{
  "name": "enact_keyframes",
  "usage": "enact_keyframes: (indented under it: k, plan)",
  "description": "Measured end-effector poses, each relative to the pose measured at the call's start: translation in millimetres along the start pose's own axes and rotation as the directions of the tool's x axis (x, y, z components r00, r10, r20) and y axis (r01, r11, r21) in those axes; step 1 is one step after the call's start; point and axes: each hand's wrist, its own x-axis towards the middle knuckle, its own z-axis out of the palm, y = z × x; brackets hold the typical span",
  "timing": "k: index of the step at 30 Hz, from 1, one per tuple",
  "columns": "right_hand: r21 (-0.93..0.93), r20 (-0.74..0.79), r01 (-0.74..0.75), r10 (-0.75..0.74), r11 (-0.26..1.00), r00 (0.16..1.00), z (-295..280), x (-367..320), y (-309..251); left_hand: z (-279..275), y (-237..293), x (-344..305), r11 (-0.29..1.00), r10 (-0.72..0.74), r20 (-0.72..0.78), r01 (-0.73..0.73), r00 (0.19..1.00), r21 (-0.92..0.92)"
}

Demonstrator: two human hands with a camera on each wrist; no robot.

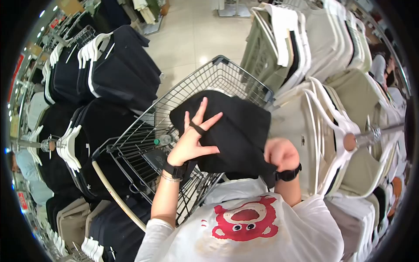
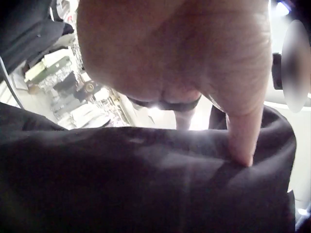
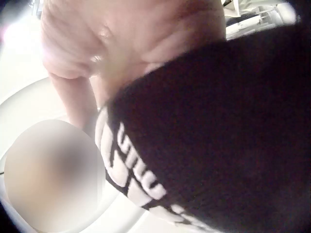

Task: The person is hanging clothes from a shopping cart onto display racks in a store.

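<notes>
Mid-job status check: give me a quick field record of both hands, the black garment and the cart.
left: left hand spread, straight fingers resting on the black fabric garment
right: right hand curled, gripping the garment's near edge
garment: held above the grey wire shopping cart
surroundings: black clothes on white hangers at left, beige clothes at right

- Pale glossy floor tiles (image 1: 192, 35) are reflecting overhead light.
- Black clothes (image 1: 126, 72) are hanging on white hangers (image 1: 89, 50) along the left.
- Beige and white clothes (image 1: 331, 39) are crowding a metal rail (image 1: 377, 132) on the right.
- Ceiling lamps (image 1: 42, 14) are glowing far left.
</notes>
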Motion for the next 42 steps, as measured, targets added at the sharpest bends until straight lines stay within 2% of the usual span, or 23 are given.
enact_keyframes:
  k: [3,5,6,7,11,13,15,17,19,20,21,23,25,27,29,30,33,34,35,37,38,40,42]
  plan:
    - [0.079,0.101,0.176,-0.183,0.981,0.978,34,-37,-15,9,30,15,0.989,0.140,0.239,-0.145,0.961,0.006]
    - [0.065,0.267,0.200,-0.211,0.978,0.940,46,-57,-31,26,44,22,0.956,0.258,0.480,-0.293,0.839,-0.002]
    - [0.076,0.237,0.292,-0.302,0.953,0.923,55,-75,-33,37,49,22,0.930,0.315,0.579,-0.367,0.752,-0.028]
    - [0.068,0.216,0.332,-0.338,0.941,0.916,63,-91,-38,52,43,22,0.922,0.216,0.747,-0.383,0.629,0.056]
    - [-0.077,0.041,0.434,-0.432,0.897,0.901,110,-146,-69,91,52,21,0.978,0.197,0.646,-0.099,0.738,-0.184]
    - [-0.194,-0.077,0.493,-0.514,0.848,0.854,140,-179,-91,124,46,36,0.947,0.316,0.515,-0.231,0.797,-0.223]
    - [-0.335,-0.193,0.538,-0.615,0.774,0.764,174,-214,-109,152,49,51,0.986,0.169,0.788,-0.109,0.593,-0.130]
    - [-0.498,-0.298,0.531,-0.710,0.686,0.638,205,-241,-119,182,67,47,0.952,0.219,0.911,-0.282,0.351,-0.120]
    - [-0.661,-0.407,0.462,-0.800,0.591,0.441,239,-269,-120,203,83,31,0.950,0.255,0.948,-0.235,0.192,-0.208]
    - [-0.735,-0.448,0.396,-0.832,0.551,0.326,251,-276,-117,211,88,21,0.926,0.377,0.899,-0.078,0.223,-0.369]
    - [-0.795,-0.479,0.311,-0.854,0.520,0.203,263,-288,-114,213,92,19,0.913,0.405,0.855,-0.085,0.323,-0.400]
    - [-0.847,-0.522,0.124,-0.853,0.517,-0.009,278,-298,-106,188,113,22,0.921,0.307,0.734,0.004,0.605,-0.388]
    - [-0.808,-0.582,-0.011,-0.800,0.589,-0.147,277,-301,-95,155,123,26,0.863,0.266,0.431,-0.014,0.862,-0.505]
    - [-0.692,-0.680,-0.189,-0.717,0.697,-0.152,275,-289,-90,112,153,35,0.548,0.371,0.235,-0.007,0.898,-0.836]
    - [-0.523,-0.811,-0.428,-0.585,0.737,-0.015,258,-257,-95,81,166,32,0.347,0.443,0.161,-0.003,0.882,-0.938]
    - [-0.489,-0.838,-0.590,-0.533,0.642,0.115,246,-227,-94,72,176,28,0.212,0.496,0.172,0.073,0.851,-0.974]
    - [-0.455,-0.866,-0.659,-0.127,0.599,0.484,211,-182,-86,72,196,14,0.347,0.497,0.205,0.024,0.843,-0.938]
    - [-0.572,-0.789,-0.643,-0.128,0.509,0.601,197,-163,-75,72,203,8,0.399,0.429,0.199,0.013,0.881,-0.917]
    - [-0.624,-0.780,-0.711,-0.205,0.326,0.591,191,-144,-57,73,203,5,0.487,0.410,0.144,-0.083,0.901,-0.869]
    - [-0.477,-0.878,-0.845,-0.167,0.242,0.448,179,-119,-33,73,203,-2,0.517,0.401,0.001,-0.225,0.916,-0.826]
    - [-0.480,-0.877,-0.841,-0.178,0.249,0.447,173,-122,-26,69,203,-4,0.583,0.399,-0.052,-0.297,0.916,-0.757]
    - [-0.487,-0.848,-0.842,-0.358,0.232,0.391,158,-126,-19,61,190,-3,0.786,0.459,-0.184,-0.494,0.869,-0.371]
    - [-0.456,-0.885,-0.650,-0.390,0.609,0.255,154,-131,-31,50,197,5,0.754,0.657,-0.095,-0.650,0.748,0.096]
